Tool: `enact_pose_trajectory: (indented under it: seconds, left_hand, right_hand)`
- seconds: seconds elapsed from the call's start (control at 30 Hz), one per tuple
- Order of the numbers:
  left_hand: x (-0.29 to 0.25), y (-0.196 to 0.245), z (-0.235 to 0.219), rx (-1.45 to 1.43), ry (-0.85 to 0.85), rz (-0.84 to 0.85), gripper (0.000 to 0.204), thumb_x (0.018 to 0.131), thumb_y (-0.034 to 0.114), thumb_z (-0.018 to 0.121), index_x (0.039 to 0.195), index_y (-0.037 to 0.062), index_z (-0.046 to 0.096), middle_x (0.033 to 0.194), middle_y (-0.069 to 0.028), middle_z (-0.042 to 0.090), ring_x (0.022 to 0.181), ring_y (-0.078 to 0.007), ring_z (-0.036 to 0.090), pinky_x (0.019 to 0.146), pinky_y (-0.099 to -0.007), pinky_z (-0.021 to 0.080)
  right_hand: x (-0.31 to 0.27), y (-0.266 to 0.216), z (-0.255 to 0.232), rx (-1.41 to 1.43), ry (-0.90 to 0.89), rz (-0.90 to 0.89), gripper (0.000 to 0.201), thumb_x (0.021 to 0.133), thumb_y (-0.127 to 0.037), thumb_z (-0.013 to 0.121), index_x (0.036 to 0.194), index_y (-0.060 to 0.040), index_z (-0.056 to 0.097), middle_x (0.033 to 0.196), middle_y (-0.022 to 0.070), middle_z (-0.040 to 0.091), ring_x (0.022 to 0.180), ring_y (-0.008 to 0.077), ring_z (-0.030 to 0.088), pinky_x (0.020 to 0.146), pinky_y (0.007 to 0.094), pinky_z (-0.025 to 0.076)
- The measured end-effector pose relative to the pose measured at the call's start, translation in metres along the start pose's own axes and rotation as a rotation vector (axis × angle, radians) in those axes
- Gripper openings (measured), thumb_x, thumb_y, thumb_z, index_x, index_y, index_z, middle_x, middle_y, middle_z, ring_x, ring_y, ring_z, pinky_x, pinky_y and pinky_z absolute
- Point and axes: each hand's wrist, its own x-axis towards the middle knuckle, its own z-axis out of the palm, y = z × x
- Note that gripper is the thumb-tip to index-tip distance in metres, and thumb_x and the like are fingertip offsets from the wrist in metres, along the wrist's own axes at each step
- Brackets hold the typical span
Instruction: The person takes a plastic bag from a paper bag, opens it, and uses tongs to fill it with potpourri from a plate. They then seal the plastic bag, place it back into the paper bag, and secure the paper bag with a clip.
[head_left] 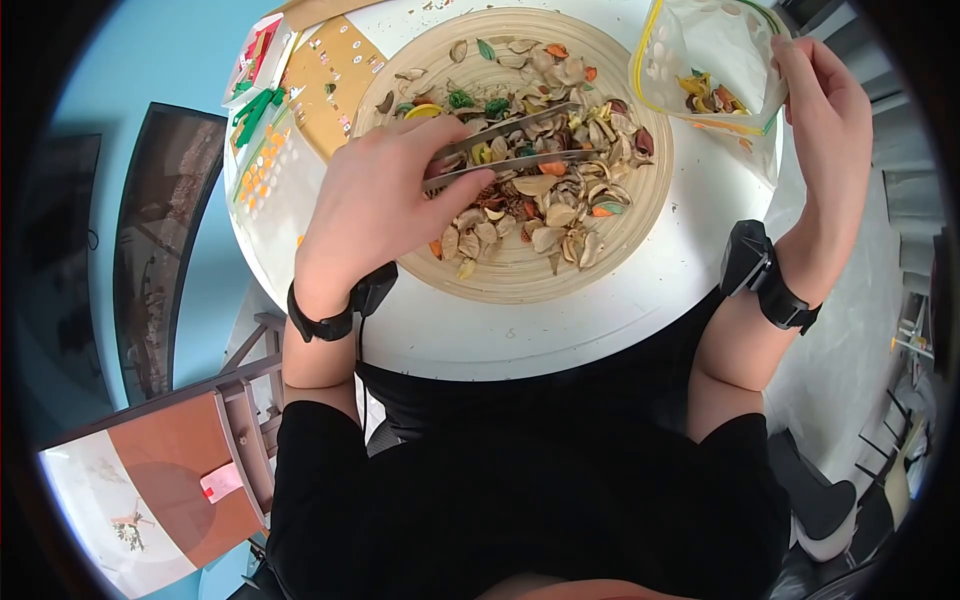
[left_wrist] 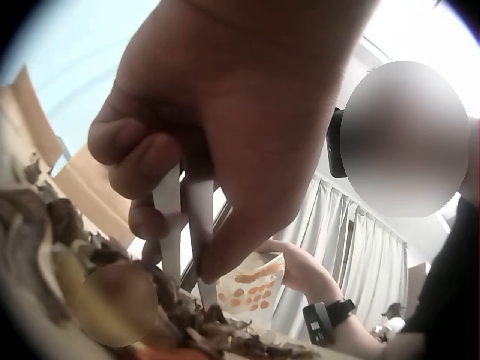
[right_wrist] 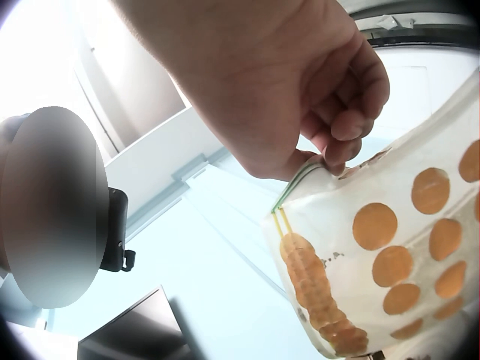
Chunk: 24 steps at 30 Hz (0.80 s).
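Note:
My left hand [head_left: 395, 195] holds metal tongs [head_left: 530, 122] between thumb and fingers, their two arms apart over dried petals [head_left: 560, 213] on a round wooden tray [head_left: 500, 287]. In the left wrist view the left hand [left_wrist: 225, 112] grips the tongs [left_wrist: 172, 232], tips down among the petals. My right hand [head_left: 825, 110] pinches the rim of an open zip bag [head_left: 735, 45], with some petals low inside it. In the right wrist view the right hand [right_wrist: 285, 90] pinches the edge of the orange-dotted bag [right_wrist: 352, 259].
At the table's left lie another dotted bag [head_left: 268, 180], a brown paper piece [head_left: 330, 85], and a box [head_left: 262, 50] with red and green items. The white table [head_left: 480, 345] has a rounded edge near my body. Small crumbs lie around the tray.

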Motion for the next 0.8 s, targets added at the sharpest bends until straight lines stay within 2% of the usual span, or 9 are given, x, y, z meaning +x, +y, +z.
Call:
enact_pose_trajectory:
  seconds: [0.1,0.23,0.4,0.5,0.7,0.8]
  left_hand:
    - [-0.002,-0.013,-0.003,-0.003,0.053,0.037,0.031,0.086,0.024,0.080,0.103,0.0002,0.070,0.079,-0.0139,0.068,0.064,-0.0266,0.063,0.059,-0.0342,0.047]
    - [-0.001,-0.013,-0.007,0.011,0.016,0.041,0.027,0.087,0.022,0.079,0.100,-0.0002,0.070,0.077,-0.0142,0.067,0.063,-0.0289,0.061,0.057,-0.0352,0.046]
    - [0.001,-0.016,-0.006,0.042,-0.016,0.059,0.025,0.089,0.021,0.077,0.098,-0.0008,0.070,0.077,-0.0134,0.066,0.061,-0.0289,0.061,0.055,-0.0353,0.045]
    - [0.000,-0.017,-0.006,0.008,0.003,0.053,0.026,0.089,0.021,0.078,0.099,-0.0012,0.070,0.077,-0.0140,0.067,0.059,-0.0267,0.059,0.054,-0.0331,0.044]
    - [-0.002,-0.011,-0.018,-0.151,-0.009,0.026,0.023,0.091,0.016,0.077,0.101,-0.0036,0.070,0.074,-0.0093,0.068,0.061,-0.0125,0.058,0.056,-0.0265,0.043]
    - [-0.004,-0.011,-0.025,-0.245,-0.075,-0.091,0.020,0.093,0.013,0.076,0.102,-0.0040,0.070,0.074,-0.0046,0.068,0.066,-0.0077,0.059,0.059,-0.0239,0.044]
  right_hand:
    - [-0.004,-0.008,0.003,-0.001,-0.006,-0.013,0.030,0.098,-0.030,0.065,0.080,-0.0064,0.061,0.071,-0.0088,0.048,0.066,0.0021,0.037,0.059,0.0215,0.029]
    - [-0.009,-0.014,0.008,-0.009,-0.095,-0.026,0.033,0.098,-0.029,0.065,0.077,-0.0058,0.057,0.070,-0.0082,0.046,0.066,0.0026,0.037,0.060,0.0222,0.029]
    - [-0.013,-0.018,0.011,-0.020,-0.101,-0.015,0.034,0.099,-0.028,0.064,0.075,-0.0056,0.056,0.068,-0.0078,0.046,0.066,0.0029,0.037,0.060,0.0222,0.029]
    - [-0.013,-0.017,0.010,0.031,-0.137,-0.008,0.035,0.099,-0.028,0.064,0.074,-0.0057,0.055,0.068,-0.0077,0.046,0.066,0.0029,0.038,0.060,0.0221,0.030]
    - [-0.018,-0.024,0.015,0.031,-0.133,-0.038,0.036,0.100,-0.029,0.064,0.074,-0.0051,0.055,0.068,-0.0073,0.047,0.066,0.0030,0.039,0.061,0.0220,0.031]
    - [-0.019,-0.023,0.017,0.028,-0.129,-0.049,0.036,0.100,-0.028,0.064,0.075,-0.0039,0.056,0.069,-0.0070,0.048,0.067,0.0029,0.040,0.061,0.0220,0.032]
